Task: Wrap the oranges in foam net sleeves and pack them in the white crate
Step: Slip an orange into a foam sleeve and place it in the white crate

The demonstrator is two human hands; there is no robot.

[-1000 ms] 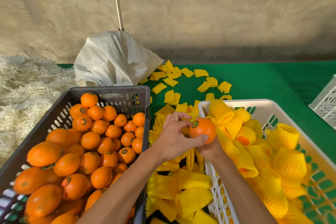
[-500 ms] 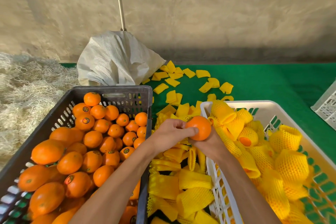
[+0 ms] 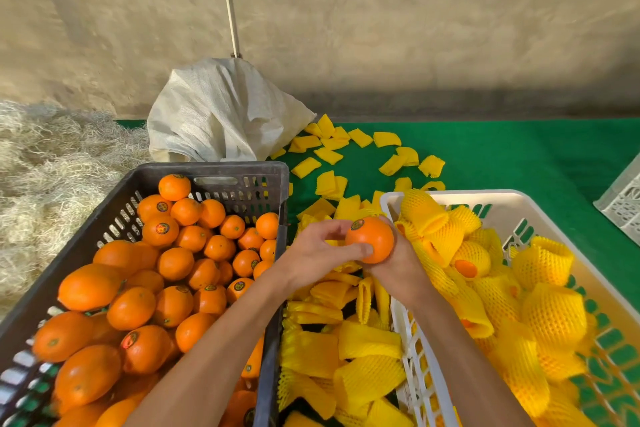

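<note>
Both hands share the grip: a bare orange is clasped between the left hand, thumb across its near side, and the right hand, cupped beneath it. A foam net sleeve seems to be pinched under the fruit, though that is mostly hidden. Just right of the grip lies the white crate of sleeved oranges; left of it, the dark crate of loose fruit; below it, flat foam sleeves.

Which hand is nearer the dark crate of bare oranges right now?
Left. The left hand sits just past the dark crate and its right wall, gripping the orange. The right hand holds that orange from the far side, over the white crate and its edge.
</note>
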